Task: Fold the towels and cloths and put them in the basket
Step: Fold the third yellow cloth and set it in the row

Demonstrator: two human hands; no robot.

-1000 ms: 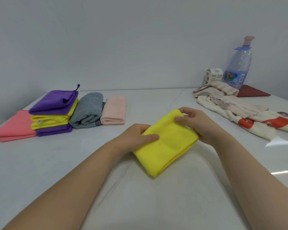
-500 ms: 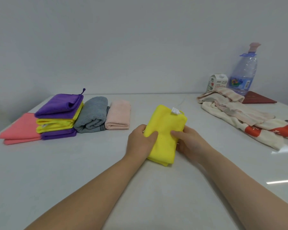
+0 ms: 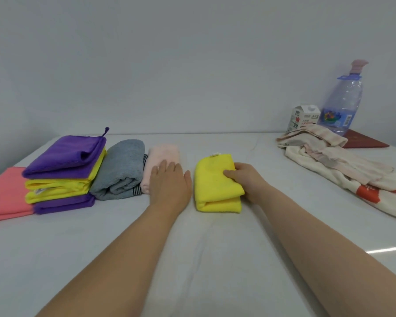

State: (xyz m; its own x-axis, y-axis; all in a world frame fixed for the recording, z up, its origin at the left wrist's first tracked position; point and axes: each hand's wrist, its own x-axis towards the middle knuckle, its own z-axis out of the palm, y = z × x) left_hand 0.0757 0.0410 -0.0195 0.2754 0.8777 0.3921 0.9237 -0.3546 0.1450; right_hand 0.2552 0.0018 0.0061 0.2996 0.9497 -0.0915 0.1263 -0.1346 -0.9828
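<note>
Now your right hand [image 3: 245, 179] curls its fingers round the folded yellow cloth [image 3: 215, 186] on the tabletop [image 3: 192, 259]; your left hand [image 3: 169, 181] lies flat, fingers straight, touching one pink towel [image 3: 164, 153], beside one grey towel [image 3: 121, 168].

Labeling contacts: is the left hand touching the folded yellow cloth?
Apart. The head view shows a strip of bare table between the left hand and the folded yellow cloth; only the right hand grips it.

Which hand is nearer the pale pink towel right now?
Left. The left hand touches the pale pink towel at its near end; the right hand grips the yellow cloth, farther right.
</note>
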